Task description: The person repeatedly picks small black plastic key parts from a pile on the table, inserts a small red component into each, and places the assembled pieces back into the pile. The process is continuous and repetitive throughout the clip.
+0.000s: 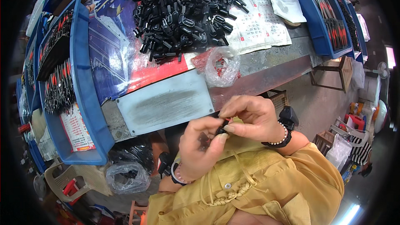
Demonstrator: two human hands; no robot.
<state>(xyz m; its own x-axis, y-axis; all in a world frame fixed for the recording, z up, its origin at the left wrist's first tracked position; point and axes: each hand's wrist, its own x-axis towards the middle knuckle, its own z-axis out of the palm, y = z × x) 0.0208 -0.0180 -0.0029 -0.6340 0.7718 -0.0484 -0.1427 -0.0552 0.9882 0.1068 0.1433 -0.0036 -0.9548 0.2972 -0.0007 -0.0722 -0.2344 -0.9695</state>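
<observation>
I have both hands drawn close together in front of the yellow shirt, their fingertips meeting on a small black piece with a trace of red beside it. The left hand is nearly closed, thumb and forefinger at the piece; the right hand pinches it from the other side. Fingers cover much of it, so I cannot tell its full shape. Just ahead of the hands and to their left, a pale board with a dark smudge lies along the near edge of the desk. Straight ahead, near the board, I see a clear plastic bag with red bits. Well left of the hands stands a blue bin holding dark parts with red-orange portions. Beyond the bag, a large heap of black parts spreads over printed sheets. Farther off, ahead and to the right, another blue bin holds similar dark and red-orange parts.
</observation>
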